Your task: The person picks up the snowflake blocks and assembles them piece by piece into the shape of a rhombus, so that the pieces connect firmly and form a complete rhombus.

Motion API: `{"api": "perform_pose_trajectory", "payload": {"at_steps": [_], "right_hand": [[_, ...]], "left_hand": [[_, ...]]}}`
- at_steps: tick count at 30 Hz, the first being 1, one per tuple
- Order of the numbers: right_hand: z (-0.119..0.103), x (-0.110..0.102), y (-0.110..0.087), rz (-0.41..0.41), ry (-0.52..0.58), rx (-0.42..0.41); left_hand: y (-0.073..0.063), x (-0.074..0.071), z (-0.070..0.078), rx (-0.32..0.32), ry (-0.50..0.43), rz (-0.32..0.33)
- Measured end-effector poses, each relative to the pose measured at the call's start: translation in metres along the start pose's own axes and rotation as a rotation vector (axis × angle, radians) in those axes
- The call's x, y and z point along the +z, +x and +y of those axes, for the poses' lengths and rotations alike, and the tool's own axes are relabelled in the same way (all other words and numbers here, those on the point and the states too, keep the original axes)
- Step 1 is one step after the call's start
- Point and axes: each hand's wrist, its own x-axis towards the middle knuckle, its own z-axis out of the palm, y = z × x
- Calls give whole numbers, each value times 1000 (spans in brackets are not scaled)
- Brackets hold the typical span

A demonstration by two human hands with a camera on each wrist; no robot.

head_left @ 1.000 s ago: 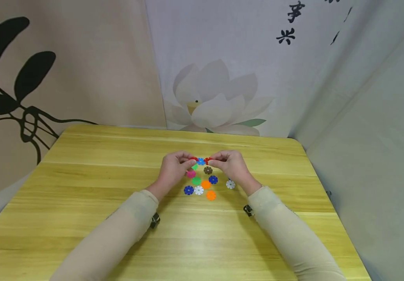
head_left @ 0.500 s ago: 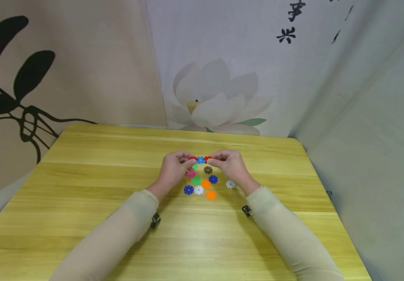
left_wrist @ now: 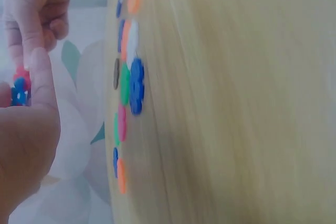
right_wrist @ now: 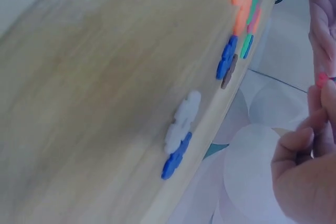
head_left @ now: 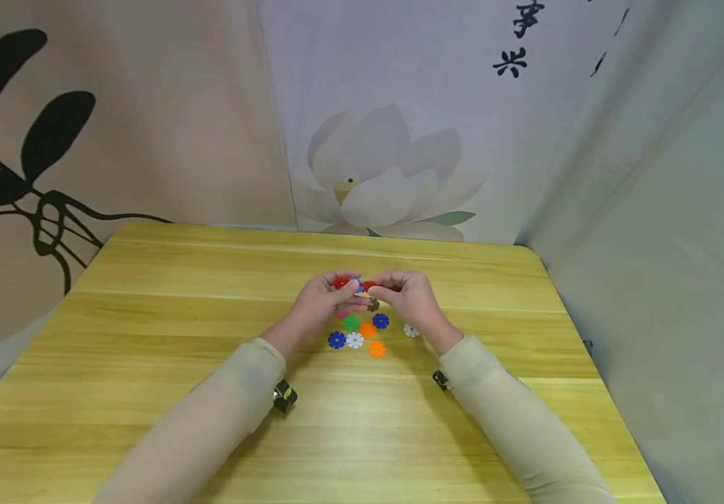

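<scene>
Being gripped nearer its middle now, a red-blue-red disc row (head_left: 360,287) above the table (head_left: 362,434) is being steadied, seemingly, by the left hand (head_left: 326,297), lower fingers extended, its right end being pinched by the right hand (head_left: 410,292); a blue disc (right_wrist: 177,156) hidden from the head view is being revealed by the right wrist's.

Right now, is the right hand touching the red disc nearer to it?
Touching: the head view shows the right hand pinching that red disc at its edge.
</scene>
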Motion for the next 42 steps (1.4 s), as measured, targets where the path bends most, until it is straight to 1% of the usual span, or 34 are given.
{"api": "perform_pose_trajectory", "payload": {"at_steps": [2, 4, 6, 9, 12, 14, 17, 25, 28, 30, 31, 32, 33, 36, 38, 39, 40, 42], "right_hand": [[0, -4, -3, -33, -47, 23], [1, -13, -6, -77, -125, 43], [7, -27, -10, -127, -236, 61], [20, -48, -16, -215, -420, 85], [34, -64, -20, -302, -545, 104], [40, -69, -22, -338, -569, 110], [45, -69, -24, -351, -587, 101], [49, -62, -18, -325, -600, 74], [48, -63, -15, -301, -590, 87], [45, -62, -13, -262, -541, 118], [43, -61, -13, -234, -492, 147], [40, -59, -12, -208, -413, 182], [35, -56, -11, -184, -307, 216], [20, -45, -8, -118, 72, 317], [11, -37, -7, -98, 274, 373], [7, -33, -6, -91, 342, 393], [3, -30, -6, -85, 385, 409], [-1, -24, -5, -71, 433, 434]], "left_hand": [[0, 1, 0, -36, -95, -14], [0, 1, 0, -59, -143, -8], [1, 0, -1, -72, -147, 9], [1, -3, -2, -79, -119, 38], [2, -6, -3, -77, -107, 53], [2, -7, -5, -74, -110, 51], [2, -6, -5, -78, -108, 40], [0, -1, -5, -97, -115, 19], [-1, -1, -4, -102, -127, 15], [-1, -1, -4, -106, -143, 15], [0, -1, -4, -108, -151, 15], [0, -1, -4, -110, -159, 17], [0, -1, -4, -111, -165, 19], [1, -1, -4, -110, -170, 21], [2, 0, -4, -108, -172, 22], [2, 0, -3, -107, -171, 21], [2, 0, -3, -109, -173, 22], [2, 1, -3, -109, -173, 24]]}}
